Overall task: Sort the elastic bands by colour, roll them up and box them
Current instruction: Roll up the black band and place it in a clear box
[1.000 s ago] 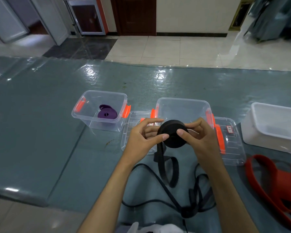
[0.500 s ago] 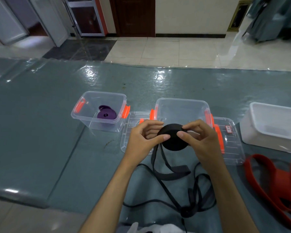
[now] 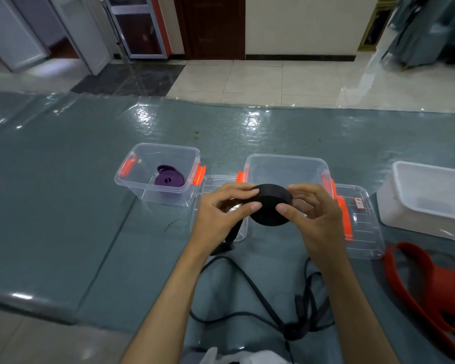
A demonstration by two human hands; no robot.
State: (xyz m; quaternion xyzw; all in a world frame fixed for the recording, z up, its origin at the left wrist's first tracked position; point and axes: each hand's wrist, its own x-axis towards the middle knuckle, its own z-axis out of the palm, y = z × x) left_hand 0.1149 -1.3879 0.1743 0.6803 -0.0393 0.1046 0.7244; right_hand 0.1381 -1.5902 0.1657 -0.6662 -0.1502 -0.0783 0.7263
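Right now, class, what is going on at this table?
A person is rolling up a black band, gripping the roll with the left hand and right hand; its loose tail lies on the table. A rolled purple band sits in the left clear box. Red bands wait unrolled.

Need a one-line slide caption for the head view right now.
Both hands, left hand and right hand, wind a black band roll above the table; purple roll already boxed.
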